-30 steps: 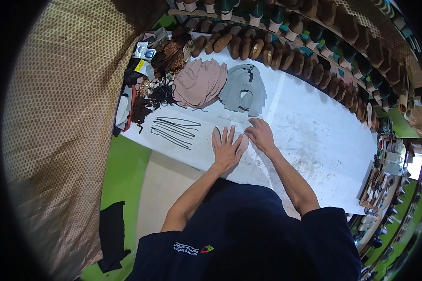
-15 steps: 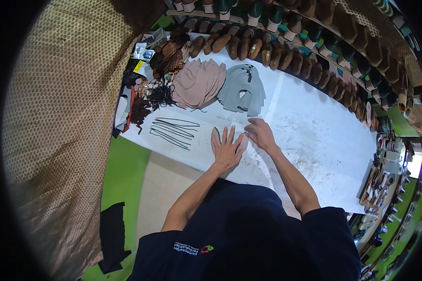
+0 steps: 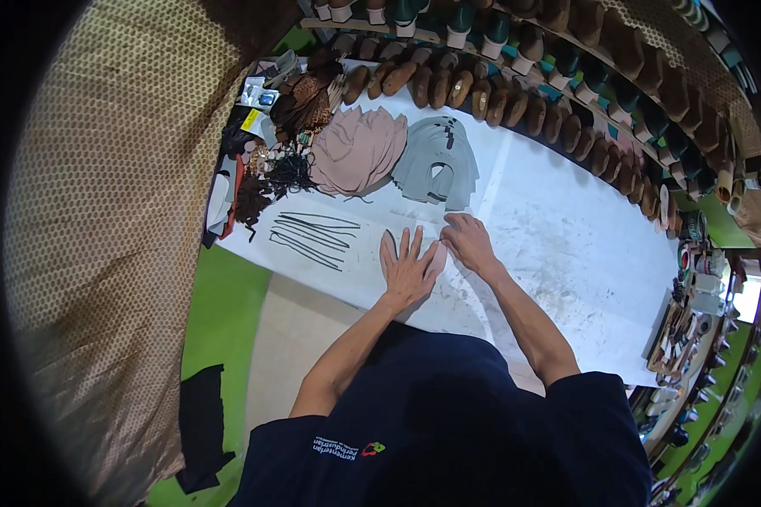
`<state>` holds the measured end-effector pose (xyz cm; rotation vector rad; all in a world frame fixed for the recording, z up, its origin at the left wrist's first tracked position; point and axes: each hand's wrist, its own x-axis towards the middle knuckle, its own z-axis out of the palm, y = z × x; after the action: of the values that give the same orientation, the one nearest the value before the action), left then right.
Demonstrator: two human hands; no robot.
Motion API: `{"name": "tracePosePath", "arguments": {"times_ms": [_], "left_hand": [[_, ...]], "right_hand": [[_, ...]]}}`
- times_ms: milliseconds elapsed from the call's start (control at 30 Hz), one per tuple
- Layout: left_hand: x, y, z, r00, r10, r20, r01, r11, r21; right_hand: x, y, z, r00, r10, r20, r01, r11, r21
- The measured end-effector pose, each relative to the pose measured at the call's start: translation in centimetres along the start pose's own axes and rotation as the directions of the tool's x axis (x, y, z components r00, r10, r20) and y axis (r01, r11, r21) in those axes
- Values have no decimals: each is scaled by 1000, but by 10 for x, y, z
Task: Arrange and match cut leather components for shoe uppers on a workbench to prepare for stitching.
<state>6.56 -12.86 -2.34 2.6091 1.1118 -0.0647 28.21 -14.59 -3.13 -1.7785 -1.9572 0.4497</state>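
A pale pink, flat cut piece (image 3: 439, 257) lies on the white table near its front edge, mostly covered by my left hand. My left hand (image 3: 408, 272) rests flat on it with the fingers spread. At the piece's right edge, my right hand (image 3: 472, 245) has its fingers bent and drawn together, tips close to the edge. Whatever is between those fingertips is too small to make out. Several thin black strips (image 3: 313, 239) lie side by side to the left of my hands. Beyond them are a fanned pile of pink pieces (image 3: 359, 152) and an arched stack of grey pieces (image 3: 416, 169).
Brown shoe lasts (image 3: 440, 87) line the table's far edge, with more lasts and shoes on racks (image 3: 558, 78) behind. Dark scraps and cords (image 3: 289, 173) heap at the far left corner. The white tabletop (image 3: 575, 253) stretches right, smudged. A patterned curtain (image 3: 127, 211) hangs left.
My right hand has shifted very slightly along the pink piece's edge. The left hand stays spread in the same place.
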Motion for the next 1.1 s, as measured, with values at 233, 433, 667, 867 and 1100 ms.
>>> {"name": "tracePosePath", "arguments": {"times_ms": [233,433,667,867,1100], "left_hand": [[-1,-1,1,1000,0,-25,-1,1000,-13],[-1,-1,1,1000,4,-23,-4,1000,2],[1,0,0,998,31,-55,-31,1000,-5],[1,-1,-2,998,39,-41,-39,999,1],[-5,2,-6,999,13,-46,-15,999,-35]], "right_hand": [[3,-1,-1,998,30,50,-31,999,18],[-1,-5,5,998,26,59,-23,999,-50],[1,-4,14,998,58,13,-57,995,-79],[6,-5,12,994,102,33,-101,994,-38],[12,-1,-3,982,164,89,-173,979,107]]}}
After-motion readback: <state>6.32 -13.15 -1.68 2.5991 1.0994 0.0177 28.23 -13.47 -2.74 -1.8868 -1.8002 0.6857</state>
